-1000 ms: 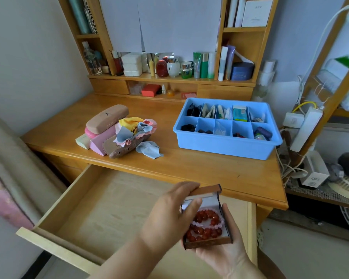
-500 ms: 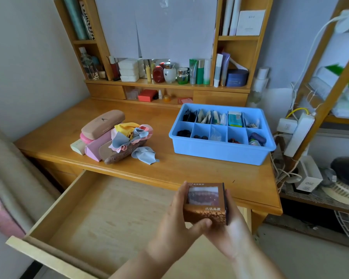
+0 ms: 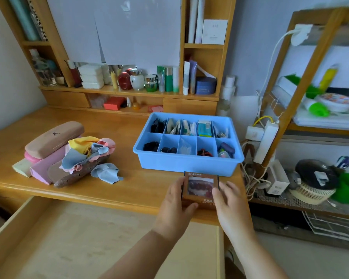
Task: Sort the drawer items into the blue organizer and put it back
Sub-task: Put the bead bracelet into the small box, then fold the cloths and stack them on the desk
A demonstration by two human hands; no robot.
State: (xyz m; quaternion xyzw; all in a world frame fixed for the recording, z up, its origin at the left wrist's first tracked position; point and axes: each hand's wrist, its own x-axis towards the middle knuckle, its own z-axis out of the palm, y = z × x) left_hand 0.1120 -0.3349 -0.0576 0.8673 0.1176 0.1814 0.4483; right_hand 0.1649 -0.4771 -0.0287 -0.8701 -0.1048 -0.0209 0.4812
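Just before the blue organizer (image 3: 187, 150), your left hand (image 3: 174, 206) and right hand (image 3: 229, 202) fingers grasp the brown box (image 3: 199, 188) from both sides, above the surface (image 3: 129, 188).

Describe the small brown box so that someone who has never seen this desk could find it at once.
Start at the blue organizer on the right part of the wooden desk. Just in front of it, near the desk's front edge, the small brown box sits between the left hand and the right hand. It alone has a clear window in its lid with dark red beads showing through.
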